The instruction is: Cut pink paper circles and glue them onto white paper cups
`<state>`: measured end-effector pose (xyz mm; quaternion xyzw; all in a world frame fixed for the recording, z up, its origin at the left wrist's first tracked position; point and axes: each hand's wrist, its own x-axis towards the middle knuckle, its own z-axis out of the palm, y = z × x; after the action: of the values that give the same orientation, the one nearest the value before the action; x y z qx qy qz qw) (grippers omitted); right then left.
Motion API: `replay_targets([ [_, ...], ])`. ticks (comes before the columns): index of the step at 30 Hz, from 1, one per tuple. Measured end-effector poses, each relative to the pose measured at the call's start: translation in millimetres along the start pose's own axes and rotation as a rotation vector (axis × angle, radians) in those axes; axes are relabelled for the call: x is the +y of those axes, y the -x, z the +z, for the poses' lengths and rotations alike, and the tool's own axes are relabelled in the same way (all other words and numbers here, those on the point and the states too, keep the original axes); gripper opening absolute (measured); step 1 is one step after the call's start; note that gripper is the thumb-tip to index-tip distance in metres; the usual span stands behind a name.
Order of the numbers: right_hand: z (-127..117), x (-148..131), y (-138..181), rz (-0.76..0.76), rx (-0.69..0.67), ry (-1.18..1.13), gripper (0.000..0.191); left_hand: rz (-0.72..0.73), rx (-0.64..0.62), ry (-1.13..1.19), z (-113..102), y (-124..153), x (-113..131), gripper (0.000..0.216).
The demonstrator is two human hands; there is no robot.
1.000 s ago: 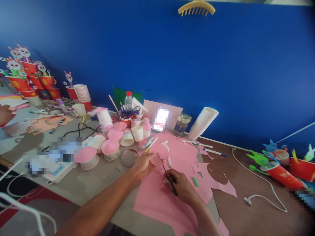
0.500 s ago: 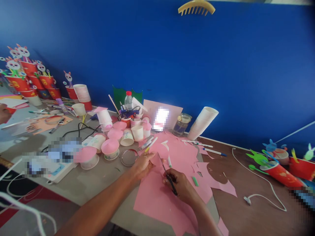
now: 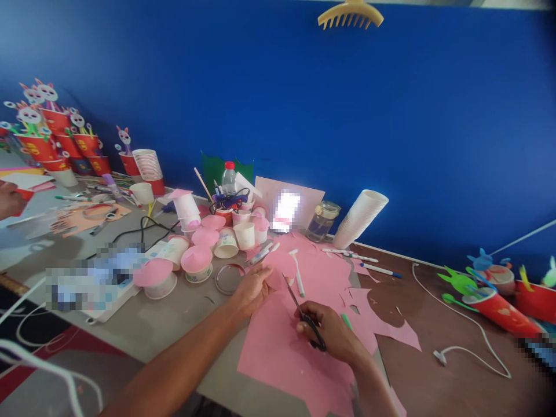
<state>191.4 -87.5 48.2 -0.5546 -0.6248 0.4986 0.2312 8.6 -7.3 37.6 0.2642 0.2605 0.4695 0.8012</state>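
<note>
pink-topped paper cups [image 3: 196,263] stand just left of the left hand [image 3: 252,289], whose fingers pinch a rounded pink paper piece [image 3: 278,271] over the big pink sheet [image 3: 278,353]. the scissors [image 3: 297,301] slant from lower right to upper left, tips pointing up-left at the piece's edge. the right hand [image 3: 332,336] is clenched around their handles. a white cable [image 3: 473,330] lies well to the right.

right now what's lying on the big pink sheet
A white marker and green cap lie on the pink sheet; the right hand with scissors is over it, the left hand holds a pink piece. Anything beneath sheet or hands is covered.
</note>
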Motion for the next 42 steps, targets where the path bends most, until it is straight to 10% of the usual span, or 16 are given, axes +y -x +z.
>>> replay_targets([
  [42,2,-6,1,-0.036,-0.045,-0.137,0.024,-0.096,0.005,-0.010,5,5,0,0.010],
])
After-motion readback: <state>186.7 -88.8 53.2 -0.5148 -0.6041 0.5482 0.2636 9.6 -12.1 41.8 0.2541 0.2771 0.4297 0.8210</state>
